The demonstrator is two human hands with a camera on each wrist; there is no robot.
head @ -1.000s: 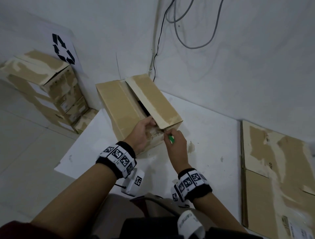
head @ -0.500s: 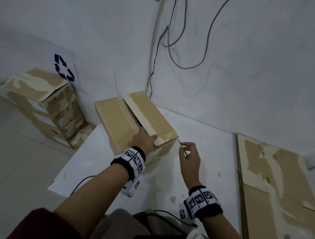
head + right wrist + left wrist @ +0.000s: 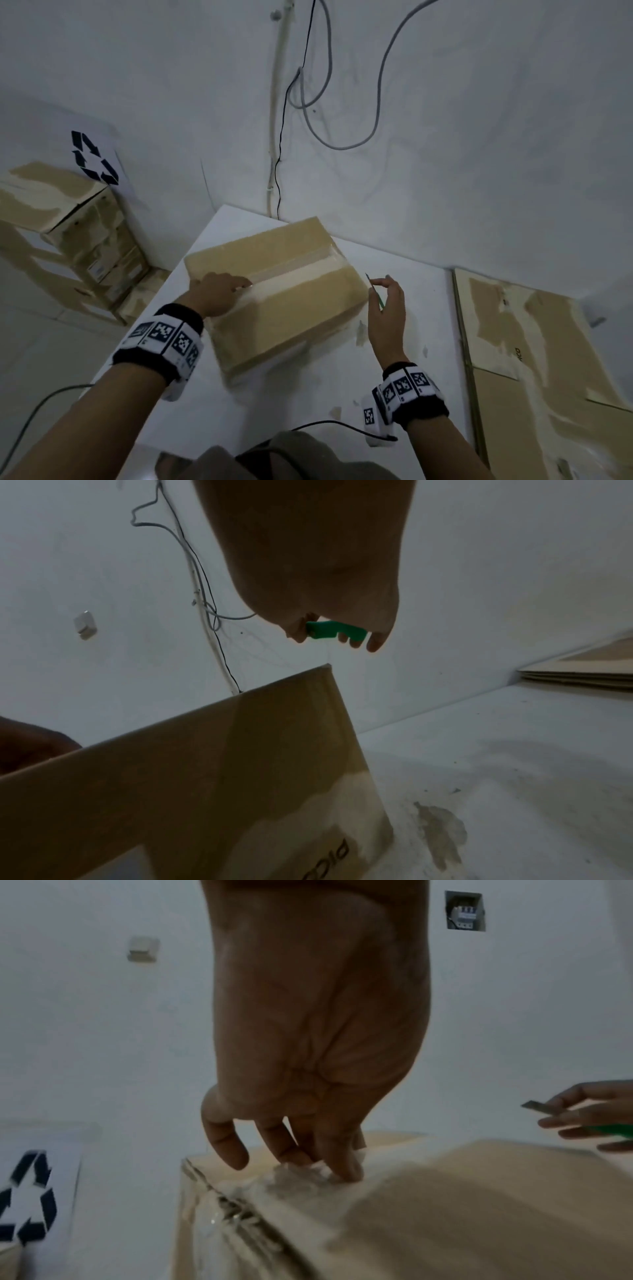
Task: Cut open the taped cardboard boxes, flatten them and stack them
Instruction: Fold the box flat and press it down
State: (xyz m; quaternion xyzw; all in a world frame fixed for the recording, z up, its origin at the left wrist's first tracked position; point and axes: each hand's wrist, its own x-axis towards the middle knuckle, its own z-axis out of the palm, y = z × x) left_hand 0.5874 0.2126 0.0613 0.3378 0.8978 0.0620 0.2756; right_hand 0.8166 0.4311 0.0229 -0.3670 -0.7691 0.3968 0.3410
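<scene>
Your left hand rests on top of the cardboard box, fingertips pressing down at the near end of the clear tape strip, where the tape is crumpled; fingers bent, nothing gripped. Your right hand hangs in the air just off the box's right corner, not touching it, thumb and fingers pinching the green cutter, blade sticking out toward the box. The box sits closed on the white table, taped seam up, running away from your left fingertips. Brown stains on the table below your right hand. Right of the cutter hand, well apart: flattened cardboard stack. Left of your left hand, past the table edge: stacked boxes, recycling sign behind. Cables on the wall beyond the box.
</scene>
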